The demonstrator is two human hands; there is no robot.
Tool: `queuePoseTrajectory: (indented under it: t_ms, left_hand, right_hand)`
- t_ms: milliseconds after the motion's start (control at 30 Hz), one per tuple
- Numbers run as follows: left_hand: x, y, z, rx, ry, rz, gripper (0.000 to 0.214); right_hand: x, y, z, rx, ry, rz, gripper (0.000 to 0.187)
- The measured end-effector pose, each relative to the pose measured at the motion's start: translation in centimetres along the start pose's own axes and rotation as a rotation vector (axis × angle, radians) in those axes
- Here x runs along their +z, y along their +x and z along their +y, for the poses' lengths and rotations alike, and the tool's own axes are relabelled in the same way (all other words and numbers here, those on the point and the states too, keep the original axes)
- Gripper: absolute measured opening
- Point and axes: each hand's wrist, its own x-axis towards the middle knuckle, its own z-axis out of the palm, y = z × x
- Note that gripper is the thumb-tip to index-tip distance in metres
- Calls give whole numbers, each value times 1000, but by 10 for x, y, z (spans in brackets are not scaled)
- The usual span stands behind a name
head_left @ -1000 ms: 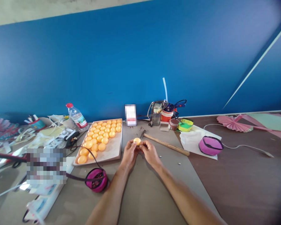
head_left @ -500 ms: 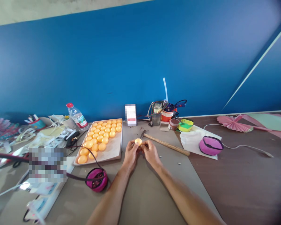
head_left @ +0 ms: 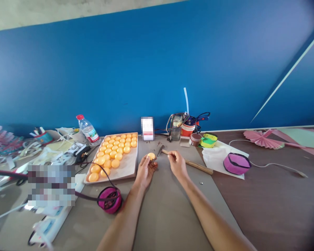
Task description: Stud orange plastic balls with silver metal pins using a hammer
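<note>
My left hand [head_left: 145, 171] is closed round a small orange ball [head_left: 151, 156] that looks like a table tennis ball. A small dark piece shows at the ball's lower edge; I cannot make out what it is. My right hand [head_left: 178, 165] is apart from the ball, thumb and fingertips pressed together; whatever they pinch, if anything, is hidden. Behind that hand a hammer [head_left: 199, 166] with a wooden handle lies on the grey mat [head_left: 162, 212], its middle covered. To the left, a shallow tray [head_left: 128, 168] holds several more orange balls.
A magenta zip pouch [head_left: 110, 200] with small dark pieces lies left of my forearm. A bottle [head_left: 87, 130], cables and a power strip [head_left: 52, 221] crowd the left. At right are a purple pouch [head_left: 237, 164], a yellow-green pouch [head_left: 208, 140] and a small shiny piece [head_left: 201, 183].
My right hand has left the ball and moved right, over the hammer handle. The left hand still holds the ball. One of two small shiny pieces on the mat no longer shows.
</note>
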Motion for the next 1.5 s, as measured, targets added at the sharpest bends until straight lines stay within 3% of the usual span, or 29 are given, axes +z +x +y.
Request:
queuePoseTrajectory:
  t_ms: [233, 367, 500, 667, 867, 967, 1100, 1167, 1233, 1367, 1500]
  left_hand:
    - [-7, 6, -1, -65, -58, 11, 30]
    - [-7, 8, -1, -64, -73, 8, 32]
    - [-5, 6, 0, -59, -81, 18, 32]
    - [-2, 2, 2, -49, -92, -20, 33]
    - [0, -1, 4, -54, -66, -44, 33]
    - [0, -1, 4, -57, -77, -52, 32]
    - [0, -1, 5, -66, -87, -55, 30]
    - [0, -1, 5, -51, -94, -61, 28]
    - [-1, 0, 5, -29, -102, -60, 27]
    - [-6, 4, 5, -36, -113, -36, 26]
    - [-8, 7, 5, -41, -124, 0, 26]
  right_hand:
    - [2, -6, 5, -171, -216, -61, 18]
    - [-1, -9, 0, -304, -502, -51, 20]
    - [-9, -6, 1, -239, -792, 64, 27]
    - [-16, 0, 12, -61, -977, -28, 28]
    - [-21, 6, 16, 52, -1032, -71, 24]
    - [-23, 7, 10, -8, -994, -61, 24]
    - [-22, 4, -5, -129, -910, 81, 24]
    - [-19, 2, -9, -204, -890, 79, 22]
    - [-16, 0, -9, -240, -871, 13, 20]
    - [-15, 1, 0, -176, -792, -183, 21]
    - [-22, 5, 0, -192, -710, -559, 23]
